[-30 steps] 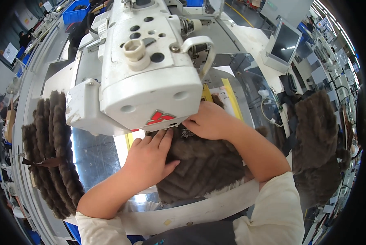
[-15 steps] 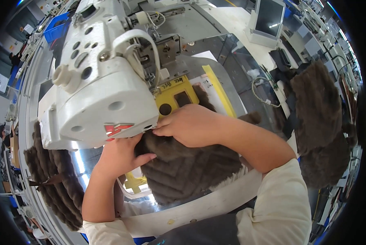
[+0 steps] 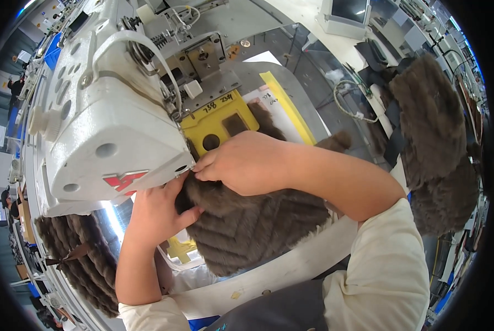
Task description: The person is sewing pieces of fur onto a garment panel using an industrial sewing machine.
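Observation:
A brown fur piece (image 3: pixel 252 231) with slanting ridges lies under both my hands, beside a white sewing machine head (image 3: pixel 114 132). My left hand (image 3: pixel 157 212) grips its left edge, thumb on top of the fur; the fingertips pass behind the machine head, partly hidden. My right hand (image 3: pixel 247 163) is closed, its fingertips pinching the fur's upper edge close to the left fingers. Just beyond my right hand sits a yellow template plate (image 3: pixel 220 118) with a round and a square hole. More fur shows past its right side.
Brown fur pieces (image 3: pixel 429 121) hang at the right, and a ribbed fur bundle (image 3: pixel 76 259) tied with ribbon lies at the left. A yellow strip (image 3: pixel 288 107) runs along the metal bed. A screen (image 3: pixel 346 14) stands at the back. White padding (image 3: pixel 280 281) borders the near edge.
The view has shifted a little, so the machine head appears further left and larger. Both hands stay at the fur's upper edge, with their grip much the same.

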`<control>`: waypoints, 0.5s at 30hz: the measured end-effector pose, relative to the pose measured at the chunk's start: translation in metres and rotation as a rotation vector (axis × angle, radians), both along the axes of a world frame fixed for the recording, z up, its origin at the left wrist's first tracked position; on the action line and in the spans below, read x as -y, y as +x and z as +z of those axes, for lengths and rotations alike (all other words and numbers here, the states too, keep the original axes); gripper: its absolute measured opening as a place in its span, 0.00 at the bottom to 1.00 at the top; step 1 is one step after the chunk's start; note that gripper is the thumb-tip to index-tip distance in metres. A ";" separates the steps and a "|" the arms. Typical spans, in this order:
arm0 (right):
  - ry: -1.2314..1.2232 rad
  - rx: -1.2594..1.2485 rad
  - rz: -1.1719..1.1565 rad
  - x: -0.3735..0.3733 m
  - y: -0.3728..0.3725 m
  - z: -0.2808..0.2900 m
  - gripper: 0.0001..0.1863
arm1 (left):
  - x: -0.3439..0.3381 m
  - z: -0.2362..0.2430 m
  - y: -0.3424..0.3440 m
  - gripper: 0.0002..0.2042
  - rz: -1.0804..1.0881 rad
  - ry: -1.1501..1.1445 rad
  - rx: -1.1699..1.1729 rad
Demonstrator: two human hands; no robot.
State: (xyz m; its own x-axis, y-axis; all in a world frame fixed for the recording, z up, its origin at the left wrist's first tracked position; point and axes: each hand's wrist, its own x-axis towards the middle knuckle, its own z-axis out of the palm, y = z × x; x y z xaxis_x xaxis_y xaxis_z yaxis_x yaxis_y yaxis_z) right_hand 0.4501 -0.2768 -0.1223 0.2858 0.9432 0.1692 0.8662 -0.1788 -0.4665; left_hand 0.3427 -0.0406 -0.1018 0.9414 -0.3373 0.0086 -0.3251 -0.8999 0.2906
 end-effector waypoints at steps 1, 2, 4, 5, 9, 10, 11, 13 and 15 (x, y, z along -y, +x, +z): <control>-0.023 -0.002 -0.004 0.000 -0.001 0.001 0.21 | 0.000 -0.001 -0.001 0.36 0.011 -0.015 -0.015; -0.023 -0.003 -0.005 0.000 -0.003 0.001 0.21 | 0.000 -0.002 -0.002 0.37 0.022 -0.030 -0.030; -0.058 -0.006 -0.012 0.000 -0.005 0.001 0.20 | 0.006 0.008 0.000 0.37 0.087 0.006 -0.177; -0.057 -0.007 -0.011 0.000 -0.005 0.003 0.20 | 0.008 0.012 0.000 0.38 0.155 0.044 -0.324; -0.147 -0.065 0.007 -0.001 -0.009 0.012 0.19 | 0.005 0.007 -0.006 0.39 0.046 -0.015 -0.114; -0.184 -0.076 0.007 -0.001 -0.011 0.013 0.19 | 0.007 0.008 -0.006 0.40 0.010 -0.006 -0.076; -0.183 -0.075 0.009 -0.001 -0.013 0.015 0.19 | 0.007 0.009 -0.007 0.40 -0.023 0.005 -0.038; -0.214 -0.070 0.004 0.000 -0.017 0.016 0.19 | 0.005 0.008 -0.010 0.41 -0.024 0.001 -0.066; -0.222 -0.059 0.005 0.001 -0.021 0.014 0.18 | 0.005 0.007 -0.012 0.42 -0.030 -0.007 -0.095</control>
